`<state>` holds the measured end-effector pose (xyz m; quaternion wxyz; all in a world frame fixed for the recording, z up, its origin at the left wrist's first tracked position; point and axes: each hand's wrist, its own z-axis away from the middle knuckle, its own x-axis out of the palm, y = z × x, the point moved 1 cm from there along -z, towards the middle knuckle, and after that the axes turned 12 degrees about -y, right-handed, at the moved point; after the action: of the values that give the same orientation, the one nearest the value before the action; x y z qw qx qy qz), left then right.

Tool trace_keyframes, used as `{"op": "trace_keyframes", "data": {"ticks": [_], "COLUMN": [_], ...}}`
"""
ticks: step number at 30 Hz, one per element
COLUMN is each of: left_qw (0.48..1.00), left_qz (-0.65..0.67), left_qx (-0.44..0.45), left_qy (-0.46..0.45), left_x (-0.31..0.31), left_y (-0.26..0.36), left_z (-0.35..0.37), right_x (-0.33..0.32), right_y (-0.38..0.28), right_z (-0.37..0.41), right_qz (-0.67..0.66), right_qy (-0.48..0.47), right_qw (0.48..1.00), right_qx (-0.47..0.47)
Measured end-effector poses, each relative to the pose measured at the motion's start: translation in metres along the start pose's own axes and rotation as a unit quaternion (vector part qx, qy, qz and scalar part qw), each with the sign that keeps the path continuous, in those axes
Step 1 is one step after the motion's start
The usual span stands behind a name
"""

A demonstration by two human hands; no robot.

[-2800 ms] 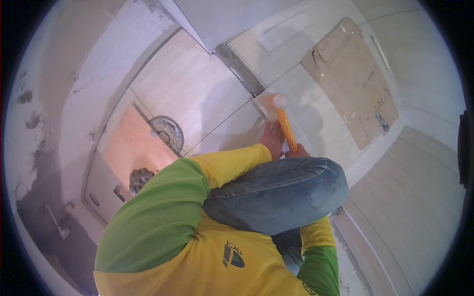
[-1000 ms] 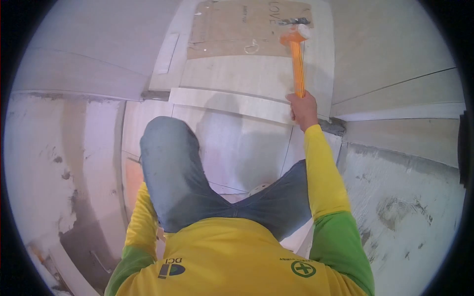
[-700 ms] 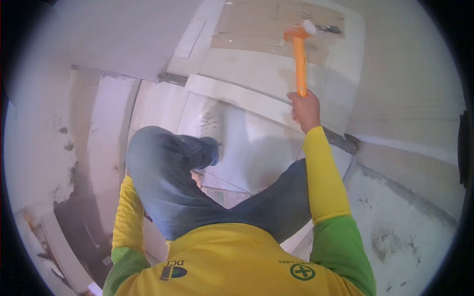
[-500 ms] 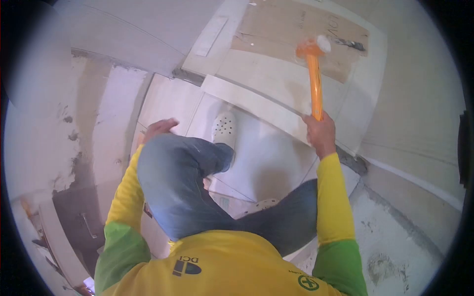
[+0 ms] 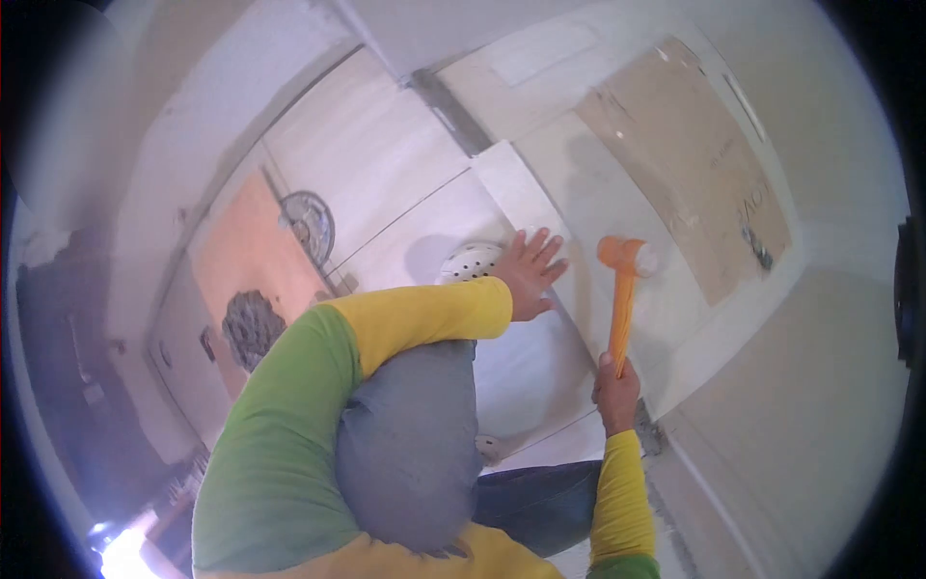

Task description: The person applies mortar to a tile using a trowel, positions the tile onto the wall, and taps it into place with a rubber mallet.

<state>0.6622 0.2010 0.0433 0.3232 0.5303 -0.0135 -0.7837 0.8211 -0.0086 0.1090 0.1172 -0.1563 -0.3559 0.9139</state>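
Observation:
My right hand (image 5: 617,394) is closed round the lower handle of an orange mallet (image 5: 623,314). The mallet stands out forward over the light tiled step, its head orange with one white face. Reaching across my knee, my left hand (image 5: 531,275) is open, fingers spread, at the long white strip (image 5: 518,188) along the step's front edge. Just left of those fingers is a white clog with holes (image 5: 470,261) on my foot.
Brown cardboard (image 5: 690,169) lies on the step to the right. Large pale tiles (image 5: 371,164) cover the floor. On the left are an orange board (image 5: 246,232), a grey lump of mortar (image 5: 253,328) on it and a round disc-like object (image 5: 309,228). Walls (image 5: 830,357) flank the space.
My left hand has swung from beside my left knee across to the white strip, fingers now spread. The mallet and right hand have come lower in view. The view has turned, revealing the orange board.

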Motion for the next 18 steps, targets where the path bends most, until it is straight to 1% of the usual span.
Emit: {"op": "trace_keyframes", "data": {"ticks": [1, 3, 5, 7, 9, 11, 12, 14, 18], "left_qw": [1.0, 0.999, 0.999, 0.999, 0.998, 0.997, 0.996, 0.996, 0.992], "left_qz": [0.007, 0.022, 0.033, 0.029, 0.044, 0.056, 0.053, 0.054, 0.074], "left_qx": [0.024, 0.019, 0.023, 0.016, 0.012, 0.015, 0.027, 0.042, 0.043], "left_qy": [0.01, 0.022, 0.035, 0.032, 0.044, 0.058, 0.059, 0.062, 0.089], "left_x": [-0.005, -0.008, -0.004, 0.007, 0.006, 0.006, 0.007, 0.011, 0.016], "left_y": [-0.003, -0.01, -0.014, -0.017, -0.022, -0.025, -0.028, -0.029, -0.031], "left_z": [0.0, -0.001, -0.006, -0.012, -0.01, -0.011, -0.01, -0.009, -0.011], "right_x": [0.005, 0.013, 0.023, 0.035, 0.048, 0.053, 0.055, 0.058, 0.06], "right_y": [-0.003, -0.004, -0.013, -0.036, -0.059, -0.073, -0.081, -0.092, -0.091], "right_z": [-0.005, -0.025, -0.05, -0.072, -0.101, -0.125, -0.134, -0.143, -0.158], "right_qz": [0.013, 0.037, 0.182, 0.193, 0.203, 0.285, 0.294, 0.352, 0.322], "right_qy": [-0.017, -0.035, -0.025, -0.045, -0.067, -0.076, -0.077, -0.085, -0.104], "right_qw": [1.0, 0.998, 0.98, 0.977, 0.973, 0.946, 0.944, 0.928, 0.935], "right_qx": [0.015, 0.034, -0.083, -0.08, -0.086, -0.131, -0.131, -0.087, -0.105]}}
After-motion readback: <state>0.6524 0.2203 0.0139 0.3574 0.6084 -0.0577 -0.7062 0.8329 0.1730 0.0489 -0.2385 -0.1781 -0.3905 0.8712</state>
